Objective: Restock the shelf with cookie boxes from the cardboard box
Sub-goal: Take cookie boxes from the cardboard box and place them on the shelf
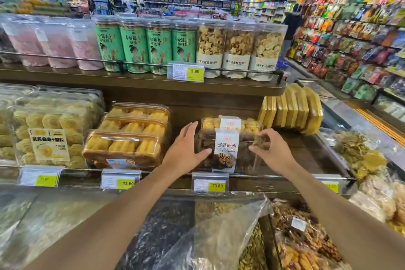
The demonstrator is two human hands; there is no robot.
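The cookie box point(225, 149) sits on the middle shelf point(306, 155), at its front edge, directly above the 23.80 price tag point(210, 183). It lies between the two hands.

- Left hand point(186, 149): fingers straight and pressed flat against the left end of the box; thumb stretched across the lower front face.
- Right hand point(274, 151): fingers arched over the top right corner, thumb on the front face; it grips the box.

The box is a clear, rigid plastic clamshell, rectangular with rounded corners. Dark brown cookies show through its walls. A white paper band with printed characters runs over the top and down the front.

A second box point(230, 124) of the same shape, filled with pale yellow cookies, stands just behind the first, touching it.

The shelf surface is dark brown wood grain with a thin metal rail point(285, 176) along the front.

To the left, stacked clear trays point(125, 149) hold ribbed yellow cakes. To the right, flat yellow packs point(293, 109) stand on edge, leaning. On the upper shelf, cylindrical clear jars stand upright: green-labelled jars point(146, 48) beside jars of star-shaped biscuits point(238, 48).
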